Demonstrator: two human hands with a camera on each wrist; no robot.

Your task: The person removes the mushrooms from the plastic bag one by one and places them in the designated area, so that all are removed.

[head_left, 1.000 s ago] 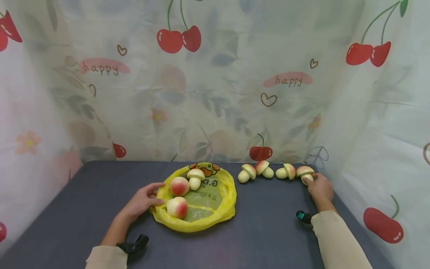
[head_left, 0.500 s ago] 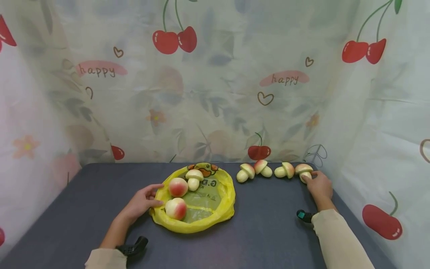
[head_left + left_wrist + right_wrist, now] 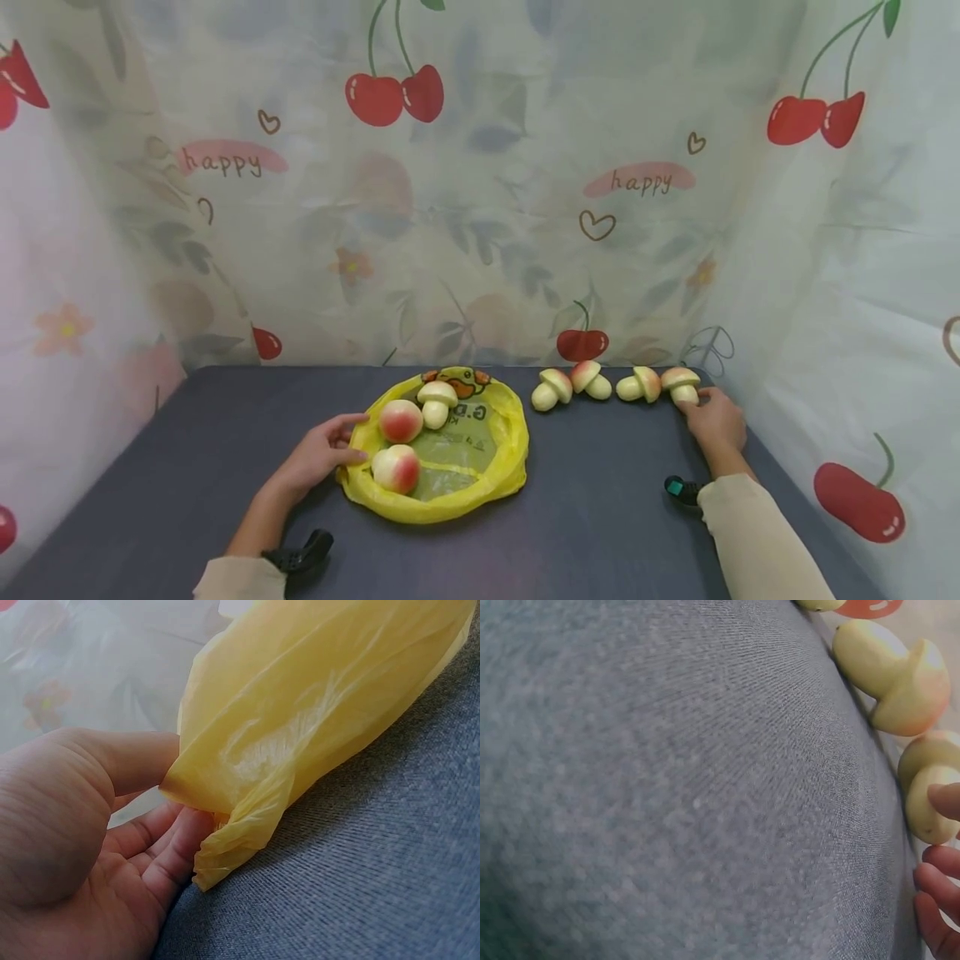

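Note:
My left hand [image 3: 318, 454] pinches the left rim of a yellow plastic bag [image 3: 431, 510], thumb on one side and fingers on the other in the left wrist view. The bag lies rolled open like a shallow bowl. Inside it are a toy mushroom [image 3: 437, 403] and two rounded cream-and-red pieces, one upper [image 3: 401, 421] and one lower [image 3: 396, 468]. At the far right, my right hand [image 3: 716, 423] holds the stem of the rightmost toy mushroom [image 3: 680, 381]. The thumb [image 3: 946, 799] lies on the stem in the right wrist view; part of that hand is out of frame.
Three more toy mushrooms line the back edge: one at left [image 3: 551, 389], one beside it [image 3: 591, 379], another near my right hand [image 3: 639, 383]. A dark cloth-covered table [image 3: 585, 508] lies beneath. Cherry-printed curtains [image 3: 487, 208] stand behind and at both sides.
The head view shifts slightly. Both hands stay in place, the left at the bag's rim and the right at the rightmost toy mushroom.

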